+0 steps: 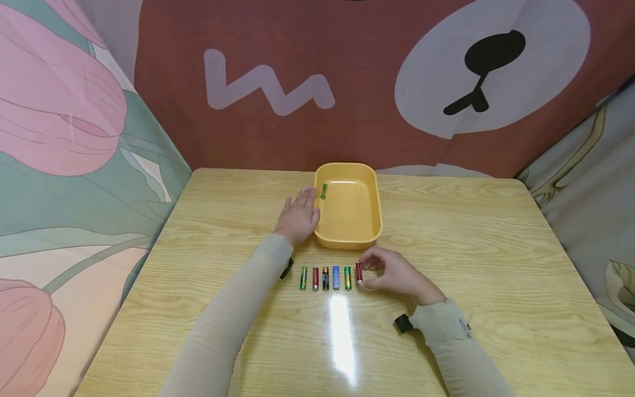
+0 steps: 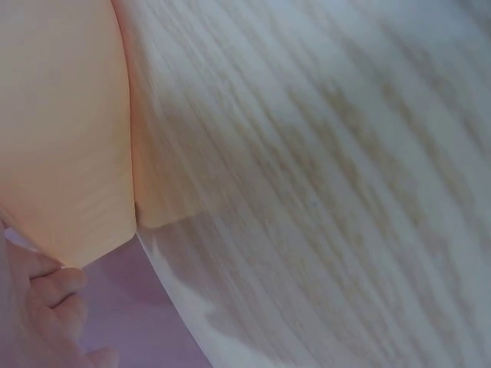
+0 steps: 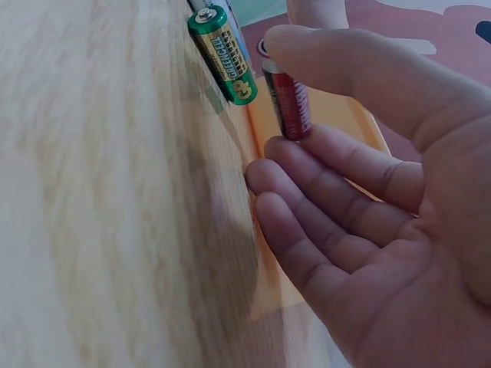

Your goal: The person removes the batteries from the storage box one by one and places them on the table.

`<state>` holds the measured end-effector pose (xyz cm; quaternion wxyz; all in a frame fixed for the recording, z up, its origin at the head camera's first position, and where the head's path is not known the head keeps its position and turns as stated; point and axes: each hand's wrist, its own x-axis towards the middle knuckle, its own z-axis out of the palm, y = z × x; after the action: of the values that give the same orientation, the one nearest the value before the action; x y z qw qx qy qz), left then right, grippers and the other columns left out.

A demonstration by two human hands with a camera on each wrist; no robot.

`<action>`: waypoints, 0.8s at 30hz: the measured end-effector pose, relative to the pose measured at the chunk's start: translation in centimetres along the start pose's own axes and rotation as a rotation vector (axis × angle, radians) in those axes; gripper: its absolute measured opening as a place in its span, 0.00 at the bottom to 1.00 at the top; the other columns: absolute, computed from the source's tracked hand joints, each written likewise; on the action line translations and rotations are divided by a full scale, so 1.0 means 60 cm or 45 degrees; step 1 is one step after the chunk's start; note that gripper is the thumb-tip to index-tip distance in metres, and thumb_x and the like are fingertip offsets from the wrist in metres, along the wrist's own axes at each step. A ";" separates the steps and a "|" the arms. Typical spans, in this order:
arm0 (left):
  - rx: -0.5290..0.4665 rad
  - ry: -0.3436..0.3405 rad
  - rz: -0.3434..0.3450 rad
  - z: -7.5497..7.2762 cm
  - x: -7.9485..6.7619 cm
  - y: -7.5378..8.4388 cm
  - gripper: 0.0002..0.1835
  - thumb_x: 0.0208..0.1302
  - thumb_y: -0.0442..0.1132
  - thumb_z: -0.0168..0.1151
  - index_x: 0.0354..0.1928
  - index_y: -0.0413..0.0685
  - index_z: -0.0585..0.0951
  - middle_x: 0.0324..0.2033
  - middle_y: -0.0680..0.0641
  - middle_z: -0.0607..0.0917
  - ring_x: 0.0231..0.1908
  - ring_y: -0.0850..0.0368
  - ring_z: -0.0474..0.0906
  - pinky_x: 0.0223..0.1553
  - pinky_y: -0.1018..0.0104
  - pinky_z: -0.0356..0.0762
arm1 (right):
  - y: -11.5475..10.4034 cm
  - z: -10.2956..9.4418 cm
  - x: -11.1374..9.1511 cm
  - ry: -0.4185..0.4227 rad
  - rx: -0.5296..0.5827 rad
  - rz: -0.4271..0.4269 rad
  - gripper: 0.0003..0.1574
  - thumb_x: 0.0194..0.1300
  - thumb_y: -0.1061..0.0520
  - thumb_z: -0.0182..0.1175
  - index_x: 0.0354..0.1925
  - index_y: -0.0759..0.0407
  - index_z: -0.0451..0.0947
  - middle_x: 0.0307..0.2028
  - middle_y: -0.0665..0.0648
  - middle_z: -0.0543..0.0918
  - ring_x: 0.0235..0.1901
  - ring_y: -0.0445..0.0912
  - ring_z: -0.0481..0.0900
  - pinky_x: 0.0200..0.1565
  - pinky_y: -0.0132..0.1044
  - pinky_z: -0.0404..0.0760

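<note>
My right hand [image 1: 397, 274] pinches a red battery [image 3: 290, 103] end to end, thumb on one tip and fingertips on the other. It is at the right end of a row on the table. Beside it lies a green battery [image 3: 222, 57], then a blue battery [image 1: 335, 278], a black battery [image 1: 325, 278], another red battery [image 1: 315, 279] and another green battery [image 1: 303, 278]. My left hand [image 1: 297, 216] rests against the left side of the yellow tray [image 1: 348, 244], fingers extended. One small green battery [image 1: 324, 191] lies inside the tray near its left wall.
The wooden table [image 1: 471, 248] stretches to both sides of the tray. Behind its far edge hangs a reddish-brown cloth [image 1: 362, 121] with a cartoon face. A flower-patterned cloth [image 1: 74, 143] hangs at the left. Light glares on the table in front of the batteries.
</note>
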<state>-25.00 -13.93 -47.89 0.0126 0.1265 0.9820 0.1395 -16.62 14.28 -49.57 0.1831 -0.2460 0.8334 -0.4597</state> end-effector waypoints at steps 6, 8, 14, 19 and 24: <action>0.002 -0.019 -0.003 -0.002 -0.002 0.002 0.34 0.81 0.50 0.34 0.81 0.43 0.47 0.80 0.44 0.53 0.79 0.50 0.41 0.77 0.45 0.39 | 0.008 0.002 0.001 -0.036 -0.033 0.010 0.27 0.52 0.55 0.80 0.48 0.58 0.80 0.40 0.53 0.82 0.41 0.47 0.79 0.46 0.37 0.82; 0.001 -0.022 -0.004 -0.003 -0.003 0.003 0.34 0.81 0.50 0.34 0.81 0.43 0.47 0.80 0.44 0.53 0.79 0.51 0.41 0.77 0.45 0.39 | 0.009 0.003 0.001 -0.048 -0.047 0.003 0.27 0.52 0.54 0.80 0.47 0.58 0.80 0.39 0.53 0.82 0.41 0.47 0.79 0.46 0.37 0.82; -0.001 -0.016 -0.001 -0.004 -0.003 0.004 0.33 0.81 0.50 0.34 0.81 0.43 0.48 0.80 0.44 0.53 0.79 0.51 0.41 0.77 0.44 0.41 | 0.008 0.005 0.001 -0.054 -0.066 0.007 0.27 0.52 0.54 0.80 0.47 0.58 0.79 0.40 0.52 0.82 0.41 0.46 0.79 0.47 0.37 0.82; -0.007 -0.019 -0.003 -0.005 -0.003 0.004 0.34 0.81 0.50 0.34 0.81 0.42 0.47 0.80 0.44 0.53 0.79 0.51 0.41 0.77 0.44 0.41 | 0.004 0.007 0.000 -0.050 -0.077 0.006 0.27 0.52 0.54 0.79 0.48 0.58 0.79 0.40 0.52 0.81 0.41 0.46 0.78 0.48 0.39 0.82; -0.007 -0.023 -0.007 -0.006 -0.004 0.004 0.34 0.81 0.50 0.35 0.81 0.43 0.47 0.80 0.45 0.52 0.79 0.51 0.40 0.77 0.44 0.41 | 0.003 0.008 0.000 -0.050 -0.076 0.006 0.27 0.52 0.55 0.79 0.48 0.59 0.79 0.40 0.52 0.81 0.42 0.46 0.78 0.48 0.38 0.82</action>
<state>-24.76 -13.85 -47.47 0.0223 0.1251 0.9818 0.1411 -16.42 14.03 -49.96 0.1932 -0.2585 0.8436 -0.4291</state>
